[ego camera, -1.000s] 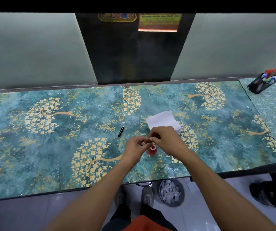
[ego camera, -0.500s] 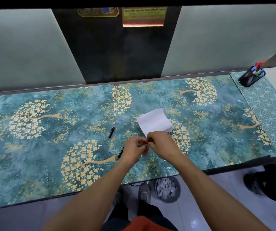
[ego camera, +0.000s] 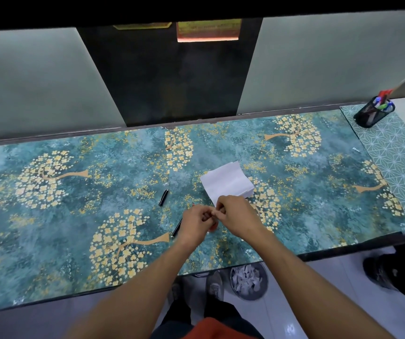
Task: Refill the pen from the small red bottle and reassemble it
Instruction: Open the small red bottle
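Dim, soft-focus wide-angle view, edges bowed

Both hands meet over the near middle of the bench (ego camera: pixel 49 216), fingertips touching. The left hand (ego camera: pixel 196 225) and right hand (ego camera: pixel 239 215) are curled closed around something small; what they hold is hidden. A black pen part (ego camera: pixel 176 228) pokes out just left of the left hand. A pen cap (ego camera: pixel 163 197) lies farther left. Folded white paper (ego camera: pixel 227 182) lies just behind the hands. A pen holder (ego camera: pixel 373 115) stands far right.
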The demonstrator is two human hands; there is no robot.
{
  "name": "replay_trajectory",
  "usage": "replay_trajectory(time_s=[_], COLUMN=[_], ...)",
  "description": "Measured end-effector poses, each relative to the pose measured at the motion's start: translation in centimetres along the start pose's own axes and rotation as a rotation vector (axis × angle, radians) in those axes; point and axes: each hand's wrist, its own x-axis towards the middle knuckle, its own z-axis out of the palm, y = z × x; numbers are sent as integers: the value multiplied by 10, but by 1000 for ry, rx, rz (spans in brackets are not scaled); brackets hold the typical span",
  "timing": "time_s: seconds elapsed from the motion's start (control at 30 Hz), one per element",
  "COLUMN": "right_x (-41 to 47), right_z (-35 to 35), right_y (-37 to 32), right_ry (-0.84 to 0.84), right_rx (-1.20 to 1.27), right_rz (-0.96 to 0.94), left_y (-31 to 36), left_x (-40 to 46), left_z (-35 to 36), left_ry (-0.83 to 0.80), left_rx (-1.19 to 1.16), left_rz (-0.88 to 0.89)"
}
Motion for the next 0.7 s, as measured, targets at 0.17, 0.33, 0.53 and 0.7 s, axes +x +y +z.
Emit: replay_trajectory(time_s=[0.17,0.33,0.53,0.7], right_x=[0,1,-4,-4], right_z=[0,2,0,0], right_y=[-1,-2,0,-2], right_ry=[-34,-10,-13,-19], right_rx=[-27,-52,38,-19], right_rz=[-55,24,-48,-62], left_y=[-3,0,-2,-3], left_x=[1,0,1,0], left_z=[1,0,0,0], left_ry=[-3,-5,-1,1], left_rx=[34,63,78,76], left_rz=[-7,5,8,13])
